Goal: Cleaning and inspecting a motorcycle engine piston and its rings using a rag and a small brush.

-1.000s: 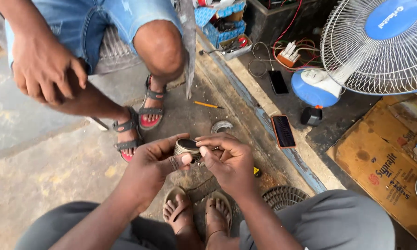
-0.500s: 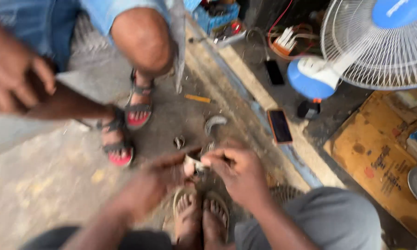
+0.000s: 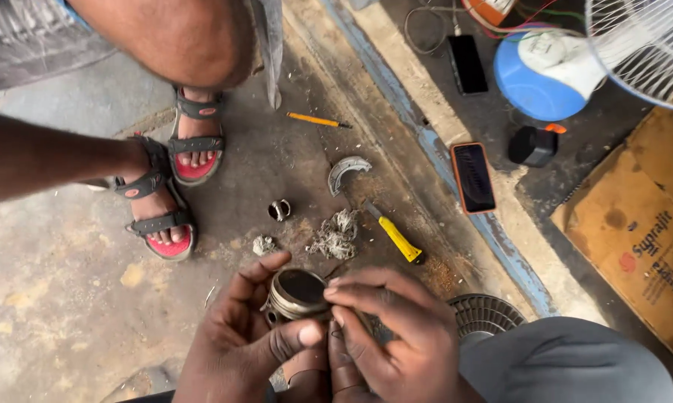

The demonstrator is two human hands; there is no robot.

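The piston point(image 3: 297, 292) sits crown-up between both hands, cupped from its left by the left hand point(image 3: 239, 339) with thumb under its skirt, while the right hand point(image 3: 396, 336) pinches its right rim, fingers curled closed on it.

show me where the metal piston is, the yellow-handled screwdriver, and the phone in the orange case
metal piston point(image 3: 299, 289), head view, on its dark flat top.
yellow-handled screwdriver point(image 3: 398, 239), head view, on the yellow handle.
phone in the orange case point(image 3: 473, 177), head view, on its dark screen.

Fan point(image 3: 642, 52) — cropped by frame edge
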